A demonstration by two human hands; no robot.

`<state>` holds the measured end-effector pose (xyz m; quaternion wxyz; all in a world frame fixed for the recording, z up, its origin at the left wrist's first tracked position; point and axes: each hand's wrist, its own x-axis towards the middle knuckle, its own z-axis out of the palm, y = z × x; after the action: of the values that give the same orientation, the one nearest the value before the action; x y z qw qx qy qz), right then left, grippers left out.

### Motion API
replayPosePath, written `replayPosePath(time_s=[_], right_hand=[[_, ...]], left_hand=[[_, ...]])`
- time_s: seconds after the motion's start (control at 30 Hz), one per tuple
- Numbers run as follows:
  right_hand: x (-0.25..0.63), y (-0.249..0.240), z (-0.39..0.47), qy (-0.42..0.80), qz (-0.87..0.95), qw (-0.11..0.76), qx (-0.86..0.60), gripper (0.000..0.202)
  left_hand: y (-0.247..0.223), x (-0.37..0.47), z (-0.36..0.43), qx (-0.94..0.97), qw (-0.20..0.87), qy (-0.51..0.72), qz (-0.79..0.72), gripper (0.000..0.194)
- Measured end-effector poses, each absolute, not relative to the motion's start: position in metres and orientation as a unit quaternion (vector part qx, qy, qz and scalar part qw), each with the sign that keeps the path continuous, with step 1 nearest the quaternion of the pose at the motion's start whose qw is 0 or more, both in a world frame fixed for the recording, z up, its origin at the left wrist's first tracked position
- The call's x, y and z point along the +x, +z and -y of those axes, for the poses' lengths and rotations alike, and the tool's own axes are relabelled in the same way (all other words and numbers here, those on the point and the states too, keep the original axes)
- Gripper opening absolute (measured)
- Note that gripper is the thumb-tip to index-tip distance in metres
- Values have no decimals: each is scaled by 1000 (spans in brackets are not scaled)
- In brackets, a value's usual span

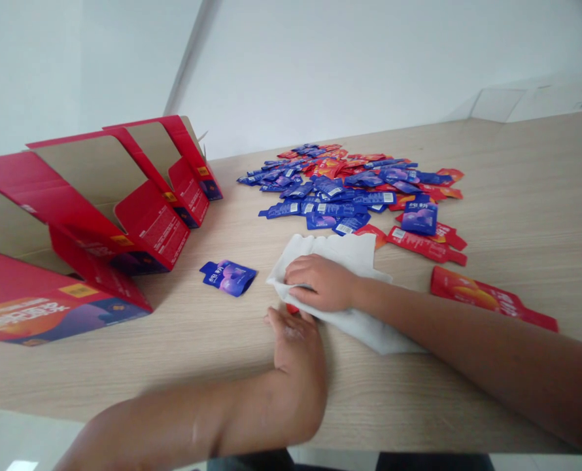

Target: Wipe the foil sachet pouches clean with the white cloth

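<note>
My right hand (323,281) lies on a white cloth (340,250) with its fingers curled over a fold of it. Just below, my left hand (295,337) is bent at the wrist, its fingers closed at the cloth's lower edge. A small bit of a red pouch (292,309) shows between the left fingers and the cloth; the rest of it is hidden. To the left of the cloth, a single blue pouch (229,277) lies flat on the table. A larger red pouch (490,297) rests beyond my right forearm.
A heap of blue and red pouches (335,190) spreads across the back of the wooden table (516,190). Several open red cardboard boxes (158,229) stand in a row at the left. Behind the table is a white wall (369,65).
</note>
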<state>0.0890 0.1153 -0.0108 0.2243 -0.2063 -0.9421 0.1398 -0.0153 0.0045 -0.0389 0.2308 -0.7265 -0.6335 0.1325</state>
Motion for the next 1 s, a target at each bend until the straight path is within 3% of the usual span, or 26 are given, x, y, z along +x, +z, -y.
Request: replayPosePath(time_s=[0.47,0.7,1.0], right_hand=[[93,-10,-118,100,939,222,-244,24],[91,-9,-112,105,946,223,-211,23],[93,-10,-119,106,940,230,-230,24]], left_hand=[[-50,-13,-6,-691,221,113,679,51],[-36,-15,-4,-737,197,136,633,47],[-36,-14,-3,-721,249,149,629,48]])
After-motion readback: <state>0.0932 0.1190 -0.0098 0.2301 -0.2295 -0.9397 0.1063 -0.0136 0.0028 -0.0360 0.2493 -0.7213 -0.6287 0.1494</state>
